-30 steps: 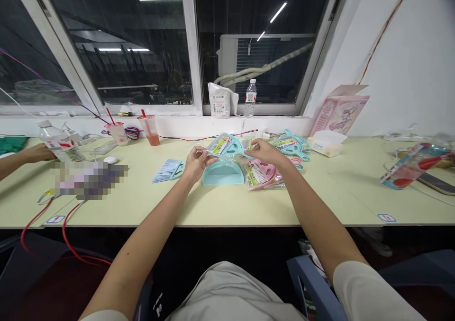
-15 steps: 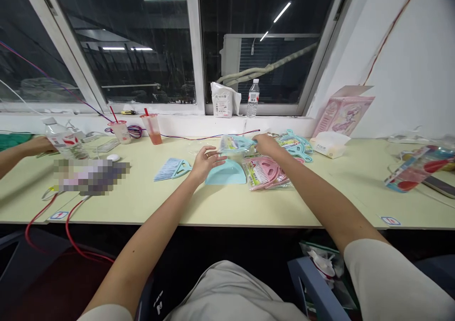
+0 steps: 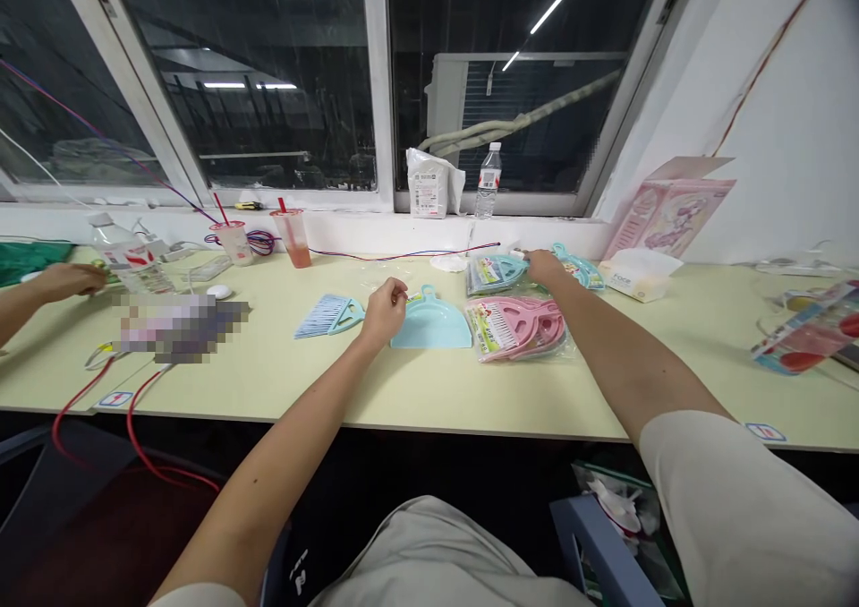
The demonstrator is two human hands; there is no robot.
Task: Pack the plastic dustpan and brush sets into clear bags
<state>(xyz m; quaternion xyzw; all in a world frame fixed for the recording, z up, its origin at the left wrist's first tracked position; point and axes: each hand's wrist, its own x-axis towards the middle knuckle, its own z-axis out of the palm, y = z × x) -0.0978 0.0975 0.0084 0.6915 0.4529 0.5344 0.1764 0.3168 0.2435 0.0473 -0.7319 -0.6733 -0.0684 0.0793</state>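
Observation:
My left hand (image 3: pixel 385 310) is closed, fingers curled, at the left edge of a light blue dustpan (image 3: pixel 436 325) lying on the table. Whether anything is pinched in it is hidden. A small blue hand brush (image 3: pixel 330 315) with pale bristles lies left of that hand. Farther back on the right, my right hand (image 3: pixel 543 268) grips the handle end of a bagged blue brush-and-dustpan set (image 3: pixel 495 273); its fingers are partly hidden. Bagged pink sets (image 3: pixel 520 328) lie just in front, and another bagged blue set (image 3: pixel 581 269) is behind my right wrist.
A tissue pack (image 3: pixel 640 274) and pink box (image 3: pixel 671 209) stand at the right. Two drink cups (image 3: pixel 292 238), a large bottle (image 3: pixel 131 253) and another person's hand (image 3: pixel 72 280) are on the left. A water bottle (image 3: pixel 489 182) stands on the sill. The table's front edge (image 3: pixel 470 430) is near me.
My right hand has moved right with the bagged blue set, setting it behind the pink sets. My left hand's spread fingers have curled closed. The view has shifted slightly.

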